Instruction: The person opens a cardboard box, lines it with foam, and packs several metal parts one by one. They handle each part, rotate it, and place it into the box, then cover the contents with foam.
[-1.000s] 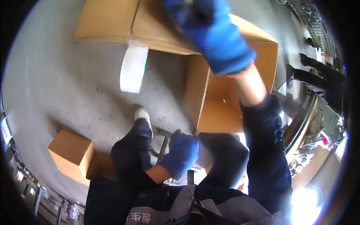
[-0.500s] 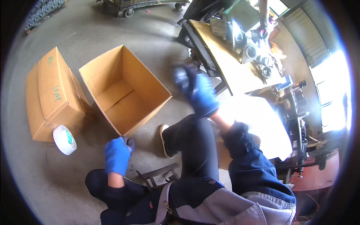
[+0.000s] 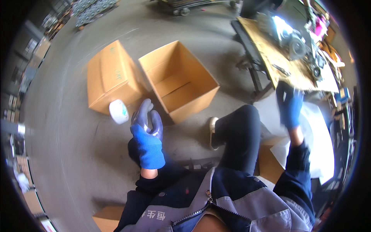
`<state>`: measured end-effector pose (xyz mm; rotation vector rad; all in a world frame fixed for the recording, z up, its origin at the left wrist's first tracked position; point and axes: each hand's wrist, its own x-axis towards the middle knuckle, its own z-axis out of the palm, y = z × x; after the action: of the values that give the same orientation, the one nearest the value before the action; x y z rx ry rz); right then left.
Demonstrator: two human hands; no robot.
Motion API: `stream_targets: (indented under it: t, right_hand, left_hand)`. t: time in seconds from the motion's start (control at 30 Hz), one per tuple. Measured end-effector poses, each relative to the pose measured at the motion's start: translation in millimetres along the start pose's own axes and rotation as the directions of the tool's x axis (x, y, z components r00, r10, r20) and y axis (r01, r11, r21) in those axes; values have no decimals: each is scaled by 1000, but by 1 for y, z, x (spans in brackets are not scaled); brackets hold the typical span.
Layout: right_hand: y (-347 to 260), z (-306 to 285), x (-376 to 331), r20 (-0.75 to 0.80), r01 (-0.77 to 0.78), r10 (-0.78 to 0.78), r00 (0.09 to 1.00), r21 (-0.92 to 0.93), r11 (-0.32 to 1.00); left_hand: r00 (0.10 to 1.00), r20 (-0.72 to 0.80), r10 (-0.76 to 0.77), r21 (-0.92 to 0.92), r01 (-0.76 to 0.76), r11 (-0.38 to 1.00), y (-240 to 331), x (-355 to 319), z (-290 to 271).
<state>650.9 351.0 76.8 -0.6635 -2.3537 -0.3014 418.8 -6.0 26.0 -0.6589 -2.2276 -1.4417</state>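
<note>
My left hand (image 3: 148, 137), in a blue glove with a grey-coated palm, is raised with its fingers curved apart and nothing between them. It is nearest a white roll of tape (image 3: 118, 111), which lies against a closed cardboard box (image 3: 106, 75). Beside that stands an open-topped cardboard box (image 3: 195, 108), and no contents show inside. My right hand (image 3: 290, 106), gloved the same way, is over a bright white sheet (image 3: 315, 131), close to the front edge of the workbench (image 3: 255, 36). Motion smears its fingers, so whether they hold something is unclear.
Metal machine parts (image 3: 296, 48) and a small dark tool (image 3: 281, 69) lie on the workbench. Another cardboard box (image 3: 270, 164) stands partly under the white sheet. A wheeled cart (image 3: 185, 9) and a stack of metal parts (image 3: 92, 11) are at the back.
My left hand has come off the open box's near corner and its fingers have spread. My right hand has moved right, away from that box to the workbench edge. The view has swung left.
</note>
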Motion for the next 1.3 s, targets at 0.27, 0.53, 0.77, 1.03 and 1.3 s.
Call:
stream_targets:
  t: [0.27,0.53,0.77,1.03,1.3]
  right_hand:
    - [-6,-97,-204,978,-81,190,-85,-197,977]
    - [-68,113,-45,927,99,-86,364,53,994]
    - [-127,178,-34,849,234,-355,391,282,930]
    - [-125,172,13,694,401,-596,403,452,797]
    - [-192,101,52,592,566,-731,338,492,661]
  left_hand:
    - [993,-113,-32,-165,13,986,-23,22,-36]
    - [936,-227,-268,-286,199,937,-79,34,-75]
    - [767,-494,-409,209,561,801,-218,-93,-157]
    - [521,-647,-557,437,851,290,-188,-296,-211]
    - [277,-776,-566,523,784,-334,-144,-411,-288]
